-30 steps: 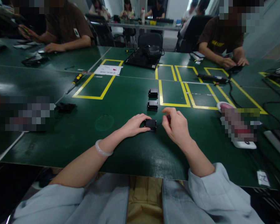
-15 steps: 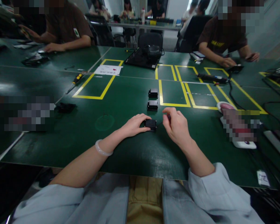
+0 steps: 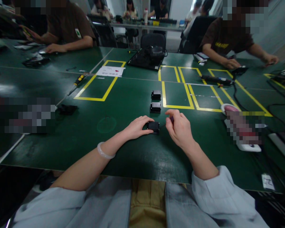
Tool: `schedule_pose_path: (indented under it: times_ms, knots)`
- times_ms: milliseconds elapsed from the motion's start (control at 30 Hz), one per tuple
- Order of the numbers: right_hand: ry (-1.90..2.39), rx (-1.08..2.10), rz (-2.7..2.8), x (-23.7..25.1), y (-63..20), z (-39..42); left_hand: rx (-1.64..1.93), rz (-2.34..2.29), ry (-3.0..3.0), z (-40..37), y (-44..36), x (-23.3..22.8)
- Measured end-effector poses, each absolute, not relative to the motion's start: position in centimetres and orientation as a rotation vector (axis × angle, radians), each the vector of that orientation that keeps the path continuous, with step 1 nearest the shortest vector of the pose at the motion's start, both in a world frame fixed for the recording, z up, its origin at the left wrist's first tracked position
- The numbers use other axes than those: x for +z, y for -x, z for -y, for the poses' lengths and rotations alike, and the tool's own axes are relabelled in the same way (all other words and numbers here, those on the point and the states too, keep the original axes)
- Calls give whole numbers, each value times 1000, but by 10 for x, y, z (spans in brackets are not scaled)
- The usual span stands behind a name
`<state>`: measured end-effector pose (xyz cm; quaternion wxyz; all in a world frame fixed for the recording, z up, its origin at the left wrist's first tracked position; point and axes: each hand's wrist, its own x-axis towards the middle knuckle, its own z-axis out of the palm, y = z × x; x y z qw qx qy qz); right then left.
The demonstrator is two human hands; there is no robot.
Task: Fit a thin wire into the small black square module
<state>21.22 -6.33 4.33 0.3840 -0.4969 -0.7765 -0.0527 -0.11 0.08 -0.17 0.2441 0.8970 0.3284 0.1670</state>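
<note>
My left hand (image 3: 140, 127) grips a small black box-shaped part (image 3: 154, 126) between thumb and fingers, holding it on the green table. Just to the right, my right hand (image 3: 179, 128) is closed with its fingers pinched. A thin dark tool (image 3: 172, 119) shows partly between those fingers, its slim end pointing toward the held part; its exact kind is hidden. Beyond my hands, two similar black parts stand in a line: the nearer one (image 3: 155, 107) and the farther one (image 3: 156, 94).
Yellow tape outlines (image 3: 178, 107) mark the green table (image 3: 133, 158). A yellow-black screwdriver (image 3: 79, 81) lies left, near a paper sheet (image 3: 111, 71). A corded black tool (image 3: 216, 79) and a white-edged device (image 3: 248, 147) lie right. Co-workers sit across the table.
My hands and the black parts look unchanged. Across the table at the right, a co-worker's hand has moved outward to the right.
</note>
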Motion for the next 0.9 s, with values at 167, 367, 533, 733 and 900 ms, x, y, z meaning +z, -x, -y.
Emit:
schedule_pose_path:
  times_ms: [167,367,533,733,900]
  knots:
    - [1293,-128,1983,44,-213,64,463,-895,-2435,0,0,-1]
    - [1265,-150,1968,45,-211,63,466,-892,-2432,0,0,0]
    - [1258,-124,1954,43,-211,62,477,-889,-2441,-1,1,-2]
    - [1276,-120,1965,41,-213,63,463,-893,-2443,0,1,-1]
    - [1257,-161,1948,38,-213,61,453,-886,-2433,1,1,0]
